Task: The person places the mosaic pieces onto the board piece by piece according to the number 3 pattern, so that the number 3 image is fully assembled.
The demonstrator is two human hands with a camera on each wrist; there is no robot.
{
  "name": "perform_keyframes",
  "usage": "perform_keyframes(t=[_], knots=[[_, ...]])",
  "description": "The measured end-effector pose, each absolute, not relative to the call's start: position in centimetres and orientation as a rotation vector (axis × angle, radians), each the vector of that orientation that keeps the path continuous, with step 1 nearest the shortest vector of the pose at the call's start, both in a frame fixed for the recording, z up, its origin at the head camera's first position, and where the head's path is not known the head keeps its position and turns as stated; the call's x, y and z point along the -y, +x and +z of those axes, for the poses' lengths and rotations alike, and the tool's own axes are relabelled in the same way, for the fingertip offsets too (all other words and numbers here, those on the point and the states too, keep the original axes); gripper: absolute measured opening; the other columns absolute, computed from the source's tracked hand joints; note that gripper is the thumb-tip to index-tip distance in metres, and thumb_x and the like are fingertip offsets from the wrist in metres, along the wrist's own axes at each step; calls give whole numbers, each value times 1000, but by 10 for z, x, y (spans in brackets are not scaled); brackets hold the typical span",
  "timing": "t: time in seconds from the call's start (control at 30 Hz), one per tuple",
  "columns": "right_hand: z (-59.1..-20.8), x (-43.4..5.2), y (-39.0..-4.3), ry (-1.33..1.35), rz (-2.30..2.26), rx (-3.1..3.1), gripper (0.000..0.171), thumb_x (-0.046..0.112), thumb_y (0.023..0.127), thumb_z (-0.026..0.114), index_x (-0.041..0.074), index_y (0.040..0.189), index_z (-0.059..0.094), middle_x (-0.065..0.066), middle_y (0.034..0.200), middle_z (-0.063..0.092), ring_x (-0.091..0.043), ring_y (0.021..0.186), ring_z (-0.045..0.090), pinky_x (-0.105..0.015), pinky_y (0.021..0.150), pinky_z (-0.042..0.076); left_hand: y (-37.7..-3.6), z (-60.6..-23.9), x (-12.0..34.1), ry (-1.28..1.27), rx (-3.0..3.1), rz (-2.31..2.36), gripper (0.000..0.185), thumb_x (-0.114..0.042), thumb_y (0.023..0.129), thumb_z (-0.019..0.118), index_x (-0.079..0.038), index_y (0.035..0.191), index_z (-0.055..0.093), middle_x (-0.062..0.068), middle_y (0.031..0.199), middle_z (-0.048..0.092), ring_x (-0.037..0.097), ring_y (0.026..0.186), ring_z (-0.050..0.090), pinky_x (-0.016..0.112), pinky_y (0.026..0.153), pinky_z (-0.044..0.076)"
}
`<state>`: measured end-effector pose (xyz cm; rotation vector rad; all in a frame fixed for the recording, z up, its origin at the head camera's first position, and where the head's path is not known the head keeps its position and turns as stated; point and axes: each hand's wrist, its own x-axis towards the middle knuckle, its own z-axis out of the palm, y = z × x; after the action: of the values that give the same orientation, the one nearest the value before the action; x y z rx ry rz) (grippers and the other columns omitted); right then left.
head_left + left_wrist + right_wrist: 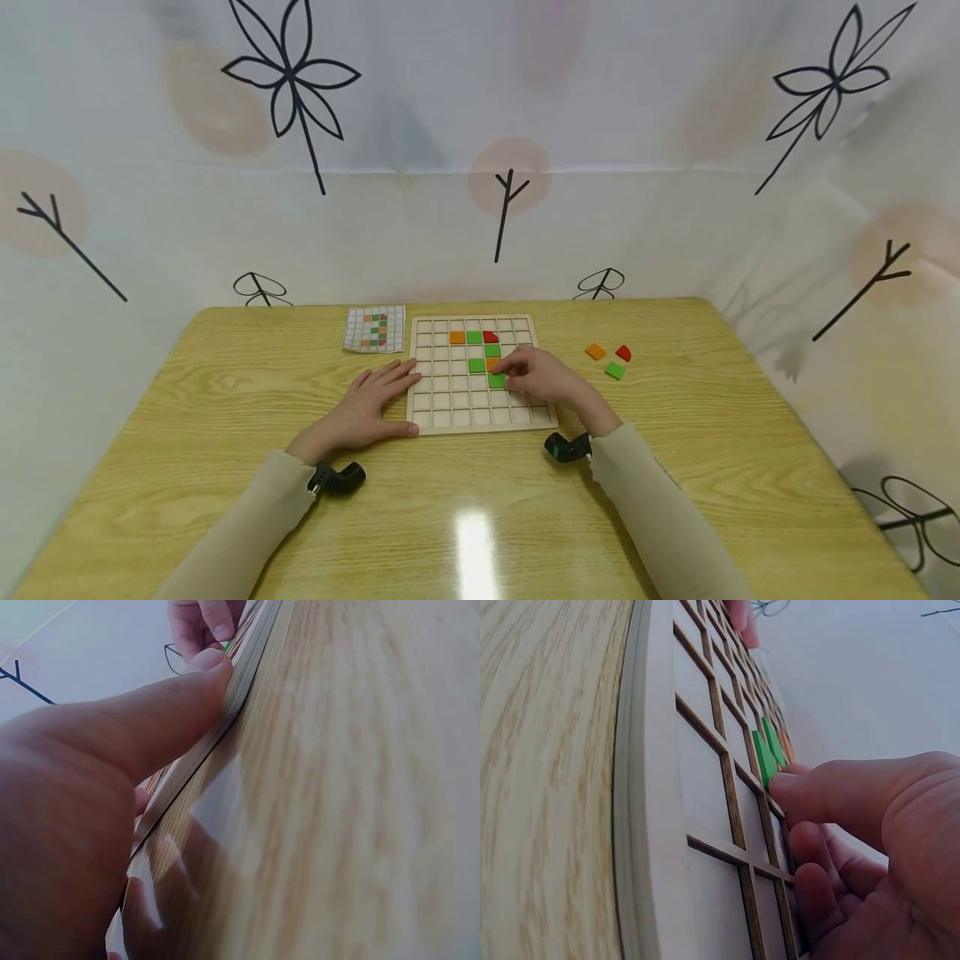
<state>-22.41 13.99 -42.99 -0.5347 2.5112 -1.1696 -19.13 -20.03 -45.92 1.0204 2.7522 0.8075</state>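
A wooden grid board (442,421) lies flat with several coloured tiles in its cells. Its top row holds an orange tile (457,337), a green tile (474,337) and a red quarter-round tile (491,337). My right hand (546,375) is over the board's middle, thumb and fingers at the lowest green tile (497,381). In the right wrist view the thumb tip presses that green tile's edge (763,759), the other fingers curled beneath. Along the board's left edge my left hand (367,408) rests with fingers spread, its thumb (180,705) by the near corner.
A paper card (356,342) with a printed coloured grid lies left of the board, at the back. Loose on the table (675,433) to the right are an orange tile (596,352), a red quarter-round piece (624,353) and a green tile (615,370).
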Motion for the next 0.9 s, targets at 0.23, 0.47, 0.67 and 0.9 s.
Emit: perform_keyframes(t=[0.23, 0.47, 0.67, 0.9], knots=[[-431, -140, -225, -538, -1164, -2521, 23, 5, 94, 66, 12, 114, 75, -4, 112, 61, -24, 102, 52, -37, 86, 42, -192, -460, 201, 1022, -2751, 804, 85, -56, 88, 69, -14, 155, 39, 6, 164, 23, 32, 150, 15, 65, 113, 6], [-431, -141, -225, -544, -1162, -2545, 22, 6, 94, 67, 12, 113, 76, -3, 111, 62, -21, 93, 52, -36, 81, 44, -192, -460, 201, 1023, -2755, 801, 85, -56, 88, 69, -14, 155, 39, 6, 164, 23, 32, 150, 15, 65, 114, 7], [-433, -146, -224, -533, -1182, -2580, 21, 9, 94, 68, 14, 113, 75, -1, 110, 64, -20, 92, 53, -35, 82, 46, -191, -460, 201, 1027, -2755, 804, 85, -56, 88, 69, -14, 155, 39, 5, 164, 23, 32, 150, 15, 65, 114, 7], [-436, -161, -223, -499, -1283, -2590, 24, 9, 96, 65, 8, 119, 72, -7, 112, 67, -22, 97, 60, -35, 85, 50, -192, -461, 201, 1032, -2749, 807, 85, -56, 88, 69, -14, 155, 38, 6, 164, 23, 31, 150, 15, 65, 114, 6]])
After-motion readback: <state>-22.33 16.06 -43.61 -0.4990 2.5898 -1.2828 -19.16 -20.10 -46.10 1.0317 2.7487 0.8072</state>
